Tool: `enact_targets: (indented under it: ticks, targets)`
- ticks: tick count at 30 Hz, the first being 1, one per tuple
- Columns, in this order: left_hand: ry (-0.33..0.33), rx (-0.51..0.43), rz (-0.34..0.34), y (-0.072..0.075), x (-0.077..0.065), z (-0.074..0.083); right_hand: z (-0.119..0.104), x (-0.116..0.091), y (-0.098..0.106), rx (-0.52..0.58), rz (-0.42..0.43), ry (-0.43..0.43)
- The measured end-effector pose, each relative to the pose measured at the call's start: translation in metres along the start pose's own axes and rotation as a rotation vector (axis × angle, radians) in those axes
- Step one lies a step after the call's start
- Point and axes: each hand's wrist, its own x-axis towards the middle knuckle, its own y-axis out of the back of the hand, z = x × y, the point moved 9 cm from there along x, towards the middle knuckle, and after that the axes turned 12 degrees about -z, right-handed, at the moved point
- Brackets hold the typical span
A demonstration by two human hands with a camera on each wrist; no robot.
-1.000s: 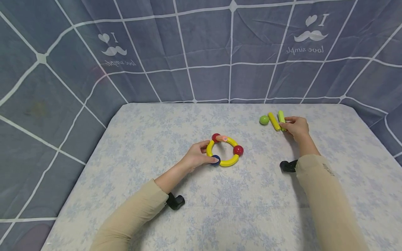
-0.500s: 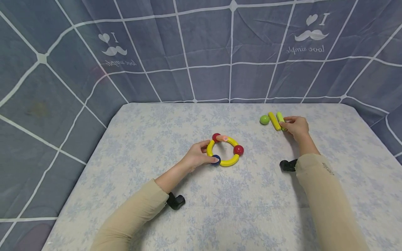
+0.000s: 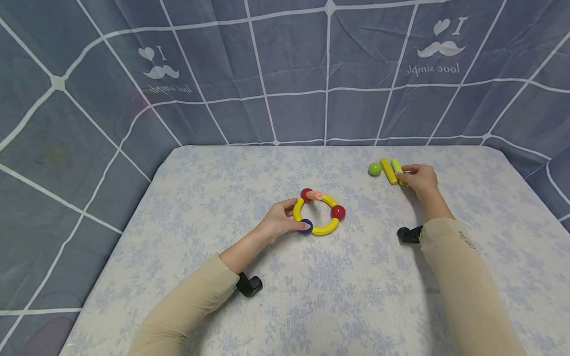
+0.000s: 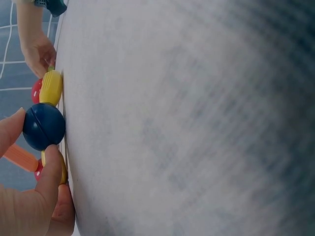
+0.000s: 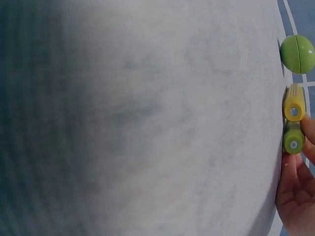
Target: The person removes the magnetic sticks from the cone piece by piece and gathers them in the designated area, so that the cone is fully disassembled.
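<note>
Right hand (image 3: 421, 180) (stretched forward) pinches green stick (image 3: 397, 166)

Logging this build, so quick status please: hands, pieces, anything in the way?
Left hand holds ring at blue ball. Right hand pinches green stick. Yellow stick close alongside, possibly crowding.

To the right of the glossy ring of curved yellow rods and red and blue balls (image 3: 325, 230), pale floral cloth (image 3: 367, 222) is leaving a gap; the left hand (image 3: 278, 221) is blocking its left; an orange cylindrical rod (image 3: 313, 195) is jutting upward.
</note>
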Motion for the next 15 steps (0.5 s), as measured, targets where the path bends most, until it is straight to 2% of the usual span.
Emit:
enact_targets:
  ticks: [15]
  targets:
    - [-0.006,0.003,-0.002,-0.0005,0.0003,0.0001,-0.0044,-0.005,-0.0021,0.015,-0.042,0.048]
